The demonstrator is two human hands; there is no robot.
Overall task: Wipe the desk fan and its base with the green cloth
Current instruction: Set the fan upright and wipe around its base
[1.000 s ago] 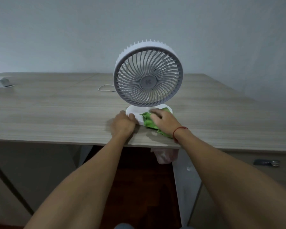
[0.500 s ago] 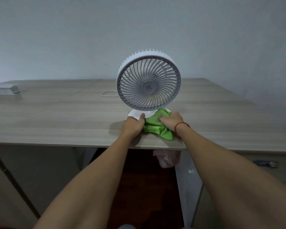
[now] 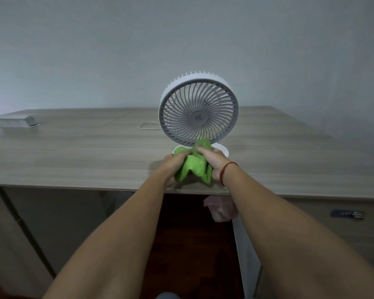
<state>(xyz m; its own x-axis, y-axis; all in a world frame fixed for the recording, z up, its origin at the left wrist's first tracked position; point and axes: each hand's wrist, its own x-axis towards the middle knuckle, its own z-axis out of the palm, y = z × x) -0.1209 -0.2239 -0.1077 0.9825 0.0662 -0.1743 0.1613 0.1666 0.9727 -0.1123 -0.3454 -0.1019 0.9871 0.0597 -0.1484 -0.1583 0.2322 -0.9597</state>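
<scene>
Here, both bare hands are gathered on a crumpled bright green cloth [image 3: 193, 167] right in front of a round white desk fan with a grey spiral grille [image 3: 198, 117]. The left hand [image 3: 173, 164] has its fingers closed around the cloth's left part, and the right hand [image 3: 212, 161], a thin red string bracelet [image 3: 226, 170] at its wrist, pinches the cloth's upper right part. The cloth bunches between them, its top fold touching the lower edge of the grille, its lower folds hanging down toward the near edge of the pale wood-grain desk [image 3: 84, 156].

The fan stands upright on its flat white round base [image 3: 221, 149]; the cloth covers the left and middle of that base, and only the right part shows. A thin white cable [image 3: 148, 125] loops on the desk just behind and to the left of the fan. Far off at the left end of the desk lies a flat grey box-like object [image 3: 15, 121]. Below the desk edge, a pale pinkish bag [image 3: 221, 208] hangs in shadow.
</scene>
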